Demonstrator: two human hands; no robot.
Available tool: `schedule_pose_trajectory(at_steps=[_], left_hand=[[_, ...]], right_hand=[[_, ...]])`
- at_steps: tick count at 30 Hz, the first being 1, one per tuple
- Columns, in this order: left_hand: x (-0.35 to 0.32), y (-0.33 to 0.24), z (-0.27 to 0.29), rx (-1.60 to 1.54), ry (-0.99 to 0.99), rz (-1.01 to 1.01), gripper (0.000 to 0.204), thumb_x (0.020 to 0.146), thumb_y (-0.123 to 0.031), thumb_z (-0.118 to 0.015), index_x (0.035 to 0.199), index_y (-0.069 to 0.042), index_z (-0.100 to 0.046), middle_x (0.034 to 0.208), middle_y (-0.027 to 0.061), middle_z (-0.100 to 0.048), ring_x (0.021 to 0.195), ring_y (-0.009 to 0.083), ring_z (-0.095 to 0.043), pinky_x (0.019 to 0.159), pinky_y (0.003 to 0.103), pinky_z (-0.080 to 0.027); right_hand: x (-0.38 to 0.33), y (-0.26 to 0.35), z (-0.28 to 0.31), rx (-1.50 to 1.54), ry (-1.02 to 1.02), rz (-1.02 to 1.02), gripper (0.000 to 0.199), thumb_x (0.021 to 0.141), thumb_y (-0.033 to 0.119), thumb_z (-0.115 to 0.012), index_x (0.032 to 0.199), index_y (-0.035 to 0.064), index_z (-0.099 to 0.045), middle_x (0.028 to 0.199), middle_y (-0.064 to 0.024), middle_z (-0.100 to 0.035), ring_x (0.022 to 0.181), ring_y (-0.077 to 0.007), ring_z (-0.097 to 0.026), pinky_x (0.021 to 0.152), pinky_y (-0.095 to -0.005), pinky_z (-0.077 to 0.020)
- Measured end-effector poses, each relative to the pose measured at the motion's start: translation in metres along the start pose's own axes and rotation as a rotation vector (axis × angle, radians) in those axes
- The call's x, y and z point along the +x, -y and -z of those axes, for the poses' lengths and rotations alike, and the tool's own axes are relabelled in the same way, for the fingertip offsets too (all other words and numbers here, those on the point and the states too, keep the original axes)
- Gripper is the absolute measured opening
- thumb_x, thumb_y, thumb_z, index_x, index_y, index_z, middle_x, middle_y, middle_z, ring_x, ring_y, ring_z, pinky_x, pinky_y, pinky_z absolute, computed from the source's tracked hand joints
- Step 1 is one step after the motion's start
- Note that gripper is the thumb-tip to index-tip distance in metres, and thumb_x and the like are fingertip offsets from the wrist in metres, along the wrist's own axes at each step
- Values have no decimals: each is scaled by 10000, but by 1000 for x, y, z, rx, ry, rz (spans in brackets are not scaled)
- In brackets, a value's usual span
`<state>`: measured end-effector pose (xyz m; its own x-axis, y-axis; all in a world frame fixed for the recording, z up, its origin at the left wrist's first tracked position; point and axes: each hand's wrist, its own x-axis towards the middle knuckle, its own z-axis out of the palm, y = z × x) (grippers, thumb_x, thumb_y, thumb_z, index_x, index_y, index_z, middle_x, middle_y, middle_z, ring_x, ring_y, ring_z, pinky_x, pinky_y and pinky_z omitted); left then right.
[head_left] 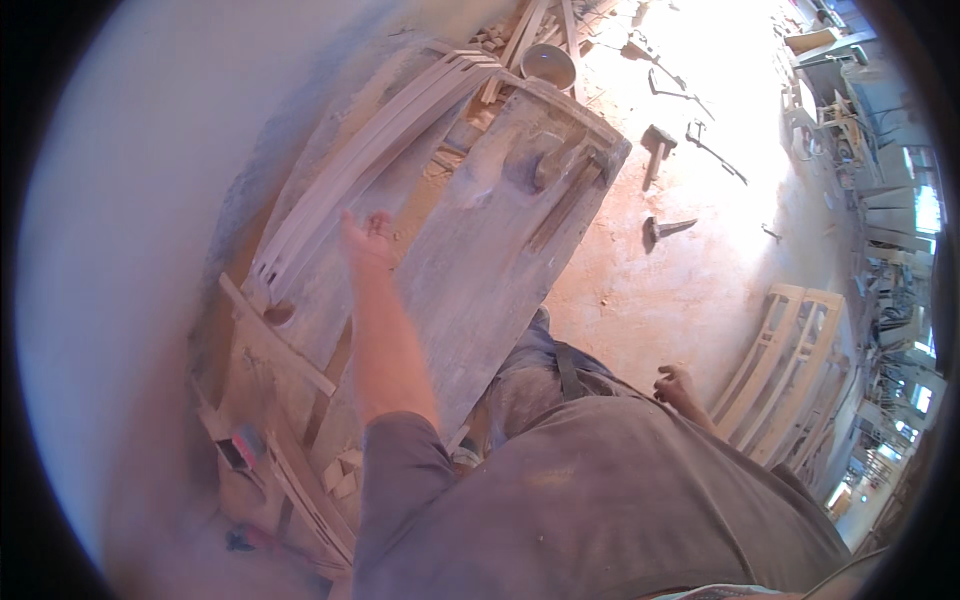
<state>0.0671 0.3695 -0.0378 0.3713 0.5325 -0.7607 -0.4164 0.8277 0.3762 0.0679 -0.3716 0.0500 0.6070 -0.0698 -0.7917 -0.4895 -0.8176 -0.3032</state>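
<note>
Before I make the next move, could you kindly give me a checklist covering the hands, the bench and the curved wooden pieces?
1. Left hand free: ok, nothing held.
2. Right hand free: ok, loosely curled, nothing seen in it.
3. Curved wooden pieces together on the bench: ok, side by side.
4. Pieces secured: cannot tell.
5. Bench top unbroken: not ok, a long gap runs through it.
</note>
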Motion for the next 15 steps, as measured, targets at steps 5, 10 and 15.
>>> schedule_pose_trajectory(at_steps=[5,10,15], left_hand=[[23,2,-61,35,-178,-20,782,1032,-489,-632,1593,-66,-288,1417,262,-437,1177,383,-589,1047,548,-554],[24,-10,-83,90,-287,-169,741,1019,-482,-659,1573,-83,-371,1444,211,-449,1207,388,-577,1042,541,-563],[16,7,-88,127,-339,-361,666,1038,-435,-647,1524,-27,-446,1409,208,-526,1229,392,-584,1028,537,-581]], right_hand=[[-7,23,2,-37,14,0,481,879,113,-660,1328,-57,-638,856,-151,-738,735,-200,-738,660,-339,-579],[3,112,-4,176,-70,16,475,897,109,-658,1340,-60,-625,920,-143,-740,750,-195,-723,670,-334,-569],[10,150,-15,106,38,27,516,926,71,-661,1410,-75,-557,994,-164,-732,807,-198,-728,676,-314,-583]])
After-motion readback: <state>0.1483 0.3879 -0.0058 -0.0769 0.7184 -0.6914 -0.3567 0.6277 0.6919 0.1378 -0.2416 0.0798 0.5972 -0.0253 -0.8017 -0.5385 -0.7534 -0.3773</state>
